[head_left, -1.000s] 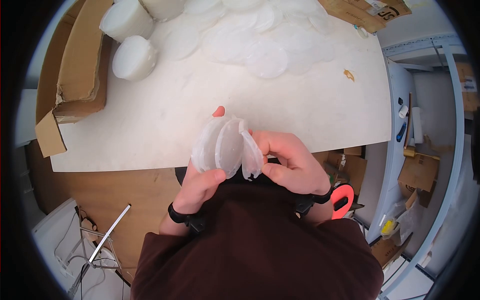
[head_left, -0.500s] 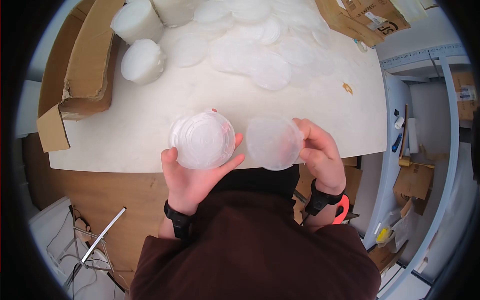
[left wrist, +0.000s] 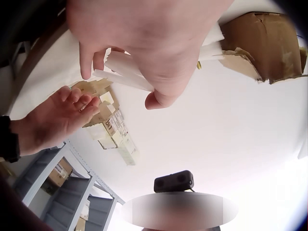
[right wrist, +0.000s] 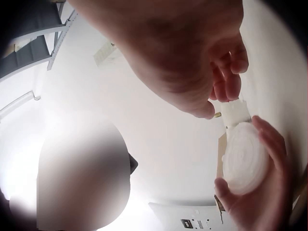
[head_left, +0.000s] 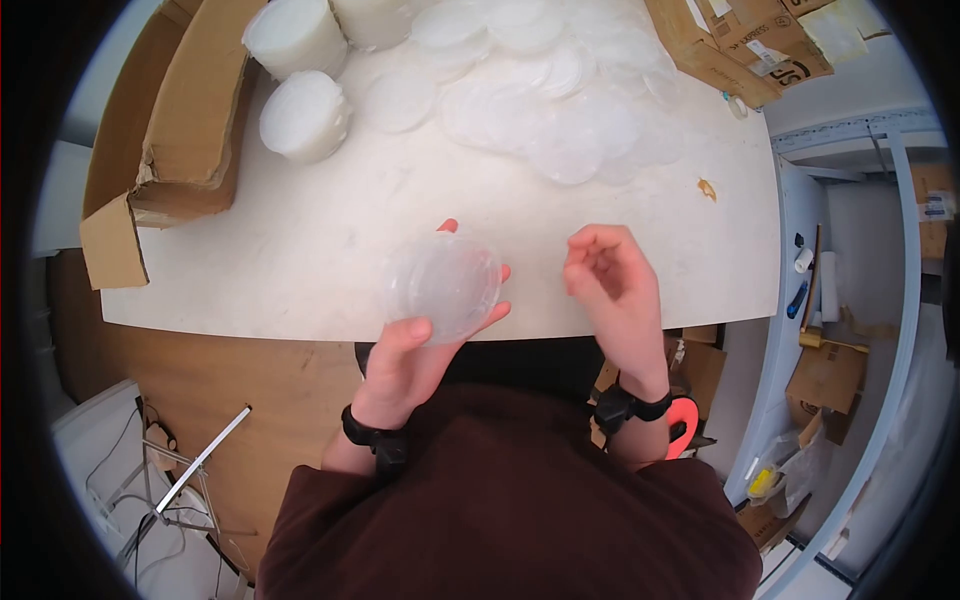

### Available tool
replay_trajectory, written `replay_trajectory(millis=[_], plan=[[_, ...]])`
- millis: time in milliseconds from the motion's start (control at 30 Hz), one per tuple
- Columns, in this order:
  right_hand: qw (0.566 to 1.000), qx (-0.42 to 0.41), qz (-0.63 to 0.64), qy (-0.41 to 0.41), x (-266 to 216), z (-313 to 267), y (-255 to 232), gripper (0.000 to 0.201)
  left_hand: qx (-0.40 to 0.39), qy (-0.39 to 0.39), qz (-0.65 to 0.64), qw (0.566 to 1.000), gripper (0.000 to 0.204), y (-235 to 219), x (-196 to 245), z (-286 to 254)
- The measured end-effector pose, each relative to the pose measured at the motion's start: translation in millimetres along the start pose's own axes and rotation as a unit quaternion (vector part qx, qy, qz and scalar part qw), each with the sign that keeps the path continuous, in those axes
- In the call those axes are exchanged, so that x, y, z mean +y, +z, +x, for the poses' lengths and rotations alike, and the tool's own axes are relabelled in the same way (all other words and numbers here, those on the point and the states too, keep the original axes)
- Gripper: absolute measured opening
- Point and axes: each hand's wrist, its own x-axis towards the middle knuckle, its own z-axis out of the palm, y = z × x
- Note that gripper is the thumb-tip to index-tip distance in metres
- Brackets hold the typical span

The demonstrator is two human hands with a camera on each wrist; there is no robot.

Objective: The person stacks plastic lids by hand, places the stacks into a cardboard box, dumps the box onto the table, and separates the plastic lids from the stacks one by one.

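Observation:
My left hand (head_left: 405,370) holds a few clear round plastic lids (head_left: 452,290) above the table's front edge, thumb on the near rim and fingertips showing past the far side. Seen edge-on in the left wrist view, the lids (left wrist: 122,77) fan slightly apart. The right wrist view shows the ringed face of one lid (right wrist: 246,159) within the left hand's grip. To the right, apart from the lids, my right hand (head_left: 622,290) is raised with its fingers loosely curled and nothing held in them.
Many loose lids (head_left: 565,150) are spread over the back of the white table (head_left: 330,230). Several stacks of lids (head_left: 305,115) stand at the back left beside a long cardboard box (head_left: 190,120). Another carton (head_left: 750,50) lies at the back right; a shelf unit (head_left: 785,240) stands right of the table.
The right hand held a single lid half a second ago and has let go of it. The left hand, still gripping lids, has shifted right and tilted them. Earlier both hands were together at the lids.

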Motion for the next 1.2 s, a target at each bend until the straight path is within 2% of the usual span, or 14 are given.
replay_trajectory(millis=[67,133,167,233,467,533,567,633,767,867,933,1067,1133,1200], plan=[[0.987,-0.123,-0.078,-0.063,-24.5,-11.5,15.4,0.057,0.012,0.002,0.024,1.000,0.108,8.2,-8.7,1.9],[0.969,-0.107,-0.165,-0.150,-27.5,-17.4,32.8,0.064,0.020,0.005,0.046,0.999,0.105,5.5,-9.4,2.4],[0.969,-0.108,-0.163,-0.150,-26.5,-16.0,36.5,0.064,-0.004,-0.014,0.009,1.000,0.099,2.6,-10.0,3.6],[0.919,-0.059,-0.307,-0.240,-23.1,-10.1,39.0,0.063,-0.030,-0.034,-0.029,0.999,0.093,2.8,-10.9,5.0],[0.926,-0.058,-0.287,-0.238,-6.3,-6.6,21.2,0.039,0.011,-0.028,-0.037,0.999,0.098,6.9,-12.4,2.1],[0.934,-0.005,-0.259,-0.244,0.2,-4.0,13.8,0.026,0.011,-0.033,-0.048,0.998,0.101,5.1,-13.7,1.5],[0.932,0.001,-0.266,-0.244,-1.5,-1.7,11.8,0.026,-0.018,-0.039,-0.043,0.998,0.102,-1.5,-13.3,1.0],[0.944,-0.062,-0.220,-0.238,-4.8,4.0,13.5,0.025,-0.053,-0.045,-0.037,0.997,0.103,-2.3,-15.0,5.1],[0.946,-0.055,-0.221,-0.231,-11.8,3.9,25.4,0.029,-0.042,-0.028,0.004,0.999,0.113,-5.1,-11.0,4.6],[0.958,-0.022,-0.211,-0.195,-12.3,0.8,28.6,0.031,-0.056,-0.025,0.029,0.998,0.118,-5.4,-13.0,3.3],[0.979,-0.020,-0.159,-0.124,-6.9,0.7,27.4,0.028,-0.063,-0.013,0.043,0.997,0.121,-3.0,-15.1,0.8],[0.981,-0.014,-0.170,-0.095,0.4,11.5,11.6,0.028,-0.078,-0.020,0.082,0.993,0.124,-1.4,-14.6,-3.8],[0.983,0.078,-0.157,-0.054,2.2,24.3,0.7,0.029,-0.086,-0.022,0.086,0.992,0.126,-4.7,-13.3,-3.9],[0.990,0.133,0.010,-0.052,11.8,46.6,-13.9,0.034,-0.110,-0.014,0.043,0.993,0.131,-11.4,-15.4,-4.1]])
